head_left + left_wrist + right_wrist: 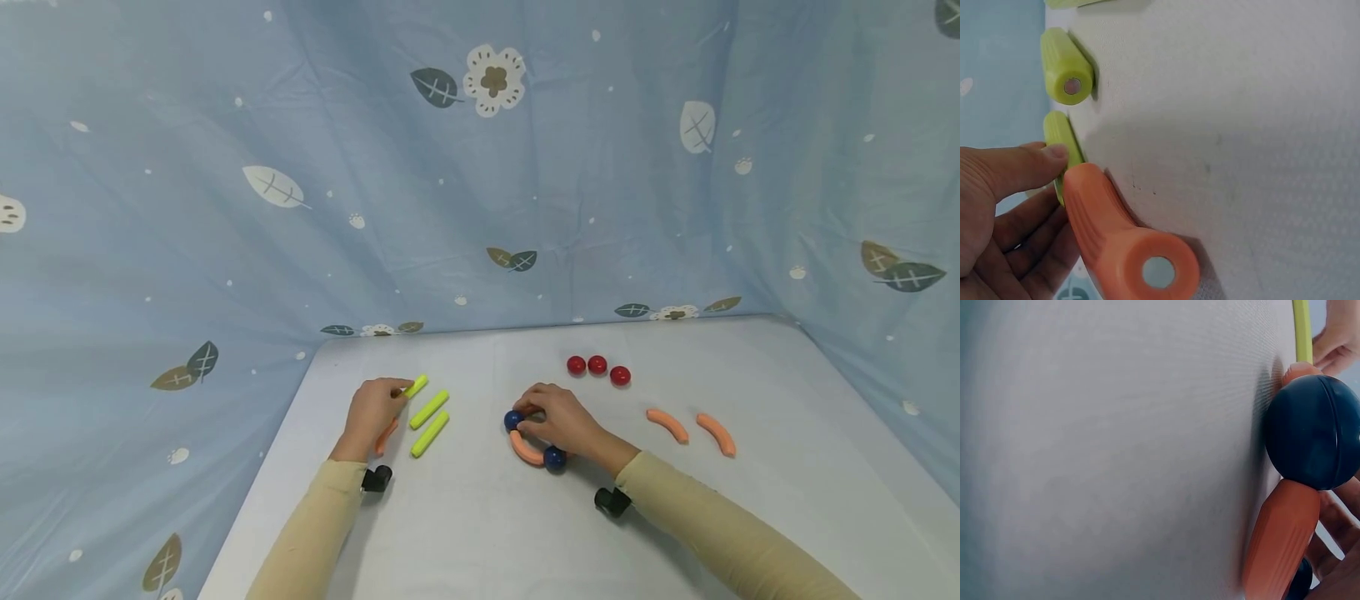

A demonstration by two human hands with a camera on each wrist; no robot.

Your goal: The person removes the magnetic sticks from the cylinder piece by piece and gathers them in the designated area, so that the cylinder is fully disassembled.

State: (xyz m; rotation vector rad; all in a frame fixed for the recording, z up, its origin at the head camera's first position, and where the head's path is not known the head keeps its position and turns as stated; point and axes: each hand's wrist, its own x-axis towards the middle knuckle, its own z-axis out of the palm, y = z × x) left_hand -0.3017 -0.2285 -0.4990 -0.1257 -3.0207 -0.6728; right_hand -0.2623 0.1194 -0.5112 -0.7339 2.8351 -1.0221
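Note:
My left hand (pixel 372 412) pinches a yellow-green magnetic stick (pixel 417 385) between thumb and fingers at the left of the table. An orange curved stick (pixel 1107 237) lies close beside that hand, with a round metal disc in its end. My right hand (pixel 558 415) holds a blue ball (pixel 513 420) between thumb and fingertips. From this ball, an orange curved stick (pixel 527 450) bends round to another blue ball (pixel 554 458) near the wrist. Another orange stick (pixel 1282 537) meets the large blue ball (pixel 1310 431) in the right wrist view; the hand hides part of this chain.
Two more yellow-green sticks (pixel 430 434) lie right of the left hand. Three red balls (pixel 597 364) sit farther back, beyond the right hand. Two orange curved sticks (pixel 716 435) lie at the right. A blue patterned cloth (pixel 450 183) hangs behind the white table (pixel 480 533).

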